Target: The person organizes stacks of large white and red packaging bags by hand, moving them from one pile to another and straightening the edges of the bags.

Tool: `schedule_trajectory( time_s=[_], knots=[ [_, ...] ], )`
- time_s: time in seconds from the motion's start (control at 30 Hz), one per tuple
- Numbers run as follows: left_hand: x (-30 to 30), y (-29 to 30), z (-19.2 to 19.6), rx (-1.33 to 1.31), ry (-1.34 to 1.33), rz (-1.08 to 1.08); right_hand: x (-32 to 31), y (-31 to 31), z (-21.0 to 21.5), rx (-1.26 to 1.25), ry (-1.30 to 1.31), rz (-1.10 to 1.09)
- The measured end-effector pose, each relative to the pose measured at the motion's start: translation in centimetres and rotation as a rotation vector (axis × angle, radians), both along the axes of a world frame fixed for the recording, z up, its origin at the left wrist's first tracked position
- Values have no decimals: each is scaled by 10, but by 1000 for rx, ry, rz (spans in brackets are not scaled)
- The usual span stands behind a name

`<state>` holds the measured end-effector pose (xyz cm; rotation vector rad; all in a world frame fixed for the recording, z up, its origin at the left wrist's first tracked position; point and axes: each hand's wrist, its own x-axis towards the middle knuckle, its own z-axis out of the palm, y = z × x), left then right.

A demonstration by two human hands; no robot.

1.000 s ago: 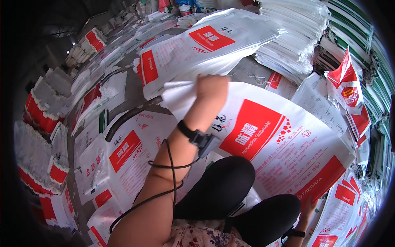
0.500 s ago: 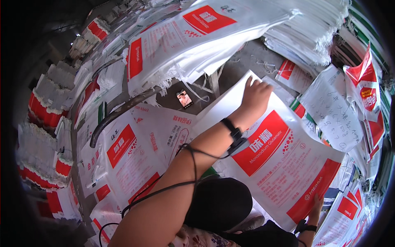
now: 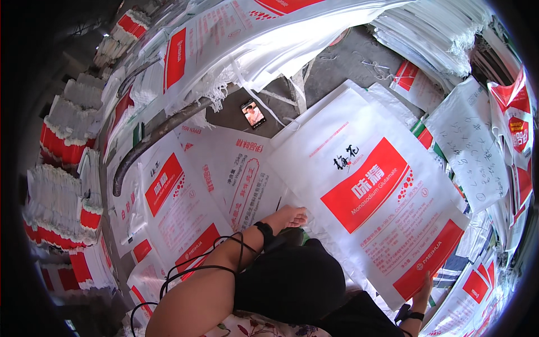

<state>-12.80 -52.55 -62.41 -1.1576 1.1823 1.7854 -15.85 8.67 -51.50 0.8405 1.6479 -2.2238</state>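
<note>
A large white woven sack (image 3: pixel 337 123) with a red panel and a red bottom band lies flat and slanted in front of me. At its lower right corner, my right hand (image 3: pixel 424 289) grips the edge, with some fingers hidden beneath it. My left hand (image 3: pixel 293 217) is beside the sack's left edge, just above my knee, fingers curled in. Whether it pinches anything there cannot be made out. More printed sacks (image 3: pixel 210 168) lie to the left of my left forearm, red and white like the first.
A lit phone (image 3: pixel 253 114) lies on the grey floor beyond the sacks. A dark curved bar (image 3: pixel 151 143) runs along the left. Sack stacks rise at the far left (image 3: pixel 62 196) and upper right (image 3: pixel 426 39). A sheet with handwriting (image 3: pixel 469 151) lies at right.
My left hand has moved from the sack's top edge down toward me, to its left edge. The sack's upper part is now uncovered. My right hand stays at the lower corner.
</note>
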Motion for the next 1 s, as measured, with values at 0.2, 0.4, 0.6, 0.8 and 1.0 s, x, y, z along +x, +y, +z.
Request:
schedule_trajectory(
  time_s=[0.2, 0.4, 0.6, 0.8, 1.0],
  knots=[
    [3, 16, 10, 11, 52, 39, 56, 18, -31, 105, -54, 92],
    [-11, 36, 44, 191, 15, -295, 49, -2, 13, 187, -9, 112],
    [-11, 54, 24, 513, 41, -241, 32, -8, 64, 119, -42, 27],
    [-7, 61, 28, 435, 74, -72, 33, 0, 68, 188, 53, -65],
    [-9, 61, 31, 566, 49, -125, -4, -17, 86, -23, 28, -63]
  ],
)
